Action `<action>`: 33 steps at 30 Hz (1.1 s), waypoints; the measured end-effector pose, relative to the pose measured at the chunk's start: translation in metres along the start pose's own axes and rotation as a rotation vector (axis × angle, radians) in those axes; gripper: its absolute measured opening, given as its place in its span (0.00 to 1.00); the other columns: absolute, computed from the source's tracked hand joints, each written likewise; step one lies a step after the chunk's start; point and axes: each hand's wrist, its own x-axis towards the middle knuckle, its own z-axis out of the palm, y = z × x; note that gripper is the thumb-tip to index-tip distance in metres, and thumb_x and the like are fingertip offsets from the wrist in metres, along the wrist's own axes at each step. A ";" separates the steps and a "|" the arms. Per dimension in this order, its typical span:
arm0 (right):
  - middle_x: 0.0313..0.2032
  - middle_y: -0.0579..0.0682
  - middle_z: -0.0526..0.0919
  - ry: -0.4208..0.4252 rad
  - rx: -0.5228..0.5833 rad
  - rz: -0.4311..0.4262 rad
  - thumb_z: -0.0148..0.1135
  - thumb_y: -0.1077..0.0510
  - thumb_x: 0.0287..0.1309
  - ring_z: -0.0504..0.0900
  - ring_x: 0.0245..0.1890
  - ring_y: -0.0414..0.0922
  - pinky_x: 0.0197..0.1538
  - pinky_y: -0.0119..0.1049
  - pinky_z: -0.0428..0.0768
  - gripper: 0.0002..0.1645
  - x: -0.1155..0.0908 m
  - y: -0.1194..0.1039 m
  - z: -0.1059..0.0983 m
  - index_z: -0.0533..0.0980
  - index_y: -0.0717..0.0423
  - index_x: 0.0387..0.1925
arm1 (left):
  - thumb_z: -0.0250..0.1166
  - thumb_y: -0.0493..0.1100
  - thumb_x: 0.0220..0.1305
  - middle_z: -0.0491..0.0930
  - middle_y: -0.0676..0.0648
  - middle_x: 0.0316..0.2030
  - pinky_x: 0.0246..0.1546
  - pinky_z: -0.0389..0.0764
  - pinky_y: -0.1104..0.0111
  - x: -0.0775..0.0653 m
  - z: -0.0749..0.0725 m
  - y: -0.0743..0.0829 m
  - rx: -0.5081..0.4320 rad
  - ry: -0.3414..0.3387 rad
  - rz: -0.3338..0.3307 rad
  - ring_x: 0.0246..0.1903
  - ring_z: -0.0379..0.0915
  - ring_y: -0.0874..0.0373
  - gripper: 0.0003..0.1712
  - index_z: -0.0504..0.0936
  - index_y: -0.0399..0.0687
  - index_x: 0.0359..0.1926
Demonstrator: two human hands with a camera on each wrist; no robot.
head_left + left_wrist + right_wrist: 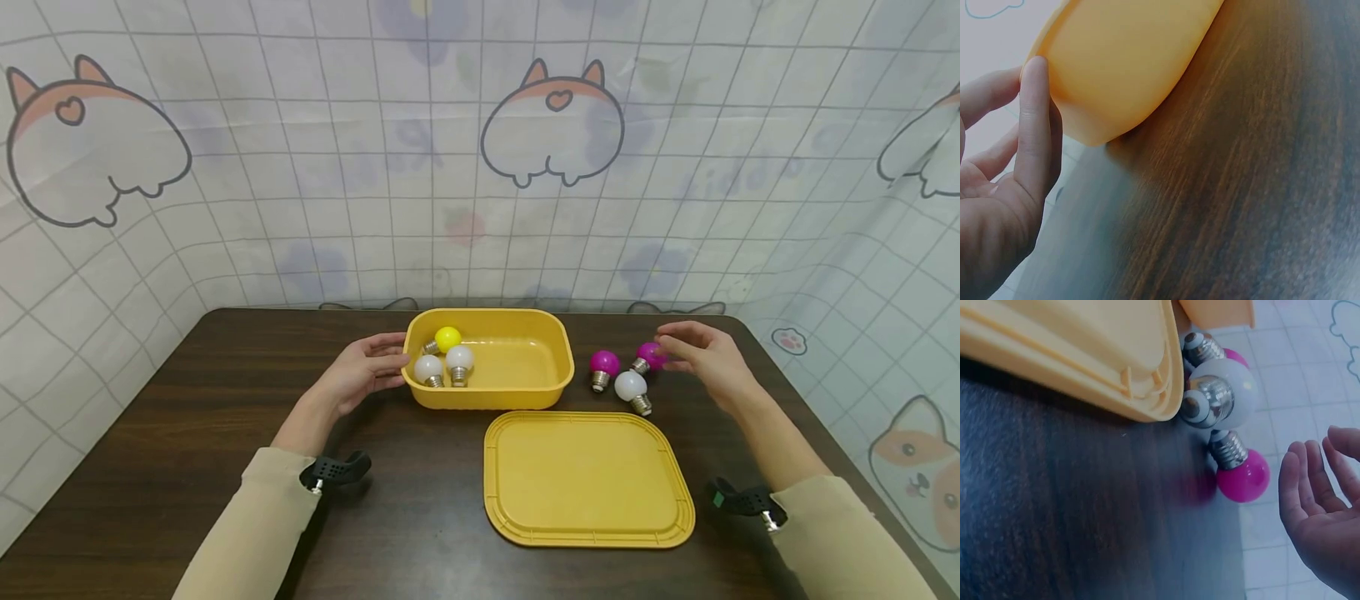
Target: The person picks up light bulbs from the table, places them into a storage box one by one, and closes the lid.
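Note:
At the left end of a yellow plastic box (pixel 491 400), my left hand (pixel 362 371) touches the wall and rim with fairly straight fingers. The left wrist view shows the fingertips (pixel 1035 65) against the box's outer wall. Inside the box lie a yellow light bulb (pixel 448 338) and two white ones, grouped at the left. My right hand (pixel 701 354) is beside a magenta bulb (pixel 1244 478), its fingers loosely bent. In the right wrist view a gap shows between fingers and bulb. A white bulb (pixel 631 386) and another magenta bulb (pixel 603 364) lie close by.
A yellow lid (pixel 588 479) lies flat on the dark wooden table (pixel 420 508), in front of the box and bulbs. Behind the table hangs a white gridded cloth (pixel 360 208) with cartoon prints; it also runs along both sides.

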 end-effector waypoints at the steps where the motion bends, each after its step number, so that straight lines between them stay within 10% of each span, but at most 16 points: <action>1: 0.47 0.40 0.82 0.007 0.000 0.001 0.62 0.54 0.73 0.83 0.48 0.39 0.49 0.34 0.86 0.17 0.000 0.001 -0.001 0.76 0.61 0.55 | 0.63 0.36 0.74 0.69 0.33 0.67 0.47 0.86 0.67 0.000 0.000 0.000 0.000 0.001 -0.001 0.44 0.82 0.57 0.34 0.62 0.40 0.76; 22: 0.44 0.40 0.80 0.108 -0.074 0.095 0.62 0.54 0.73 0.81 0.46 0.38 0.48 0.31 0.85 0.21 0.001 0.014 -0.010 0.74 0.65 0.58 | 0.63 0.37 0.74 0.68 0.32 0.68 0.48 0.85 0.67 -0.001 0.001 0.001 0.024 -0.012 0.009 0.47 0.81 0.56 0.35 0.61 0.39 0.77; 33: 0.65 0.68 0.70 0.083 -0.163 0.160 0.58 0.51 0.76 0.77 0.50 0.36 0.53 0.35 0.84 0.34 0.006 0.024 -0.007 0.63 0.73 0.69 | 0.62 0.36 0.75 0.68 0.33 0.68 0.49 0.85 0.66 -0.001 0.002 0.001 0.030 0.002 0.004 0.48 0.80 0.56 0.34 0.61 0.39 0.77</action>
